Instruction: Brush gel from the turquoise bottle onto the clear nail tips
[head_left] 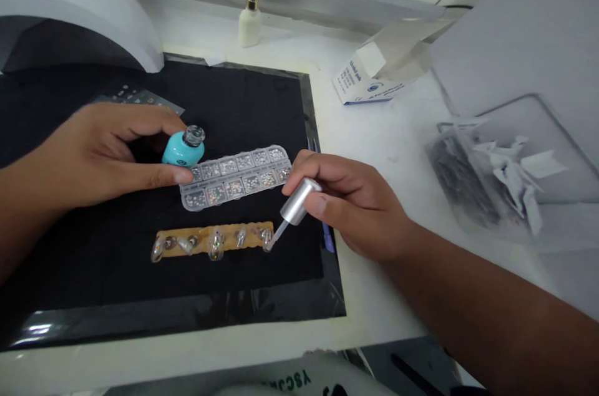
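Note:
My left hand [116,149] is closed round a turquoise nail polish bottle [180,149], its neck uncapped and tilted to the right. Between the thumb and fingers of my right hand [355,202] is a silver-capped nail polish brush [299,201]. The brush tip meets the rightmost of several decorated false nails [266,239], which sit in a row on a tan strip [203,241]. Just behind the strip lies a clear compartment case [234,178] of small rhinestones, close to both hands.
A black mat [262,103] covers the work surface. At the back left stands a white arched device [93,3]. An alcohol pad box [369,75] and a clear bin [496,178] of packets and scraps are on the right. A blue-purple tool [328,239] lies near my right wrist.

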`<action>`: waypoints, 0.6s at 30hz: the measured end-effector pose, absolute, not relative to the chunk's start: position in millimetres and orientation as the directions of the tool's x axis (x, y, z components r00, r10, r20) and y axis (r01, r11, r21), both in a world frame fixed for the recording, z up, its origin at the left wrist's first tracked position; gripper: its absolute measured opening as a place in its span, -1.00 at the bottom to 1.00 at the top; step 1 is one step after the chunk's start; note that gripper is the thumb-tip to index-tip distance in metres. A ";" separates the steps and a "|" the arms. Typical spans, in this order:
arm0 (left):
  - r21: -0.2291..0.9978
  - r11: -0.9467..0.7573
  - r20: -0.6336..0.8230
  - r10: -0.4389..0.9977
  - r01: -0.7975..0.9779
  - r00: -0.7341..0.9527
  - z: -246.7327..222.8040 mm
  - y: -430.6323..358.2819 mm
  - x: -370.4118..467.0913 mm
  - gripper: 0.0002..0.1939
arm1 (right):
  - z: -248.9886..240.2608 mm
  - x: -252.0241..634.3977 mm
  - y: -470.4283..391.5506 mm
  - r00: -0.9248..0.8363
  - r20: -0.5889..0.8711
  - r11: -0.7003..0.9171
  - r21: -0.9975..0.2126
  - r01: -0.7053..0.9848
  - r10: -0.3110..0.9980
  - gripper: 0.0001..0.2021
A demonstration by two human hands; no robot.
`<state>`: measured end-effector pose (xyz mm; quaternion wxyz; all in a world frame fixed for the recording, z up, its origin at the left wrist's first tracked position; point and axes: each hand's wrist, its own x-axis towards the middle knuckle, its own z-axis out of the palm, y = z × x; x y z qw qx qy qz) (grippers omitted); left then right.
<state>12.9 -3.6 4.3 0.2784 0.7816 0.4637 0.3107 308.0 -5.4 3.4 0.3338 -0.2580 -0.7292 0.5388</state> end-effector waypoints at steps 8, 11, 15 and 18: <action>0.715 -0.404 0.220 0.905 0.571 0.365 5.5 -4.6 13.0 -0.52 | 4.4 307.2 -6.4 -0.650 0.215 0.301 -0.953 0.022 0.729 -0.86; 0.711 -0.401 0.220 0.907 0.578 0.358 5.2 -4.1 11.9 -0.52 | 5.9 306.0 -6.8 -0.642 0.231 0.321 -0.947 0.024 0.731 -0.86; 0.710 -0.418 0.228 0.898 0.567 0.378 4.5 -3.4 11.1 -0.55 | 8.4 304.6 -8.0 -0.641 0.250 0.378 -0.923 0.068 0.726 -0.87; 0.718 -0.407 0.218 0.902 0.565 0.372 4.4 -3.3 11.9 -0.54 | 10.2 303.1 -8.9 -0.635 0.260 0.414 -0.905 0.102 0.727 -0.90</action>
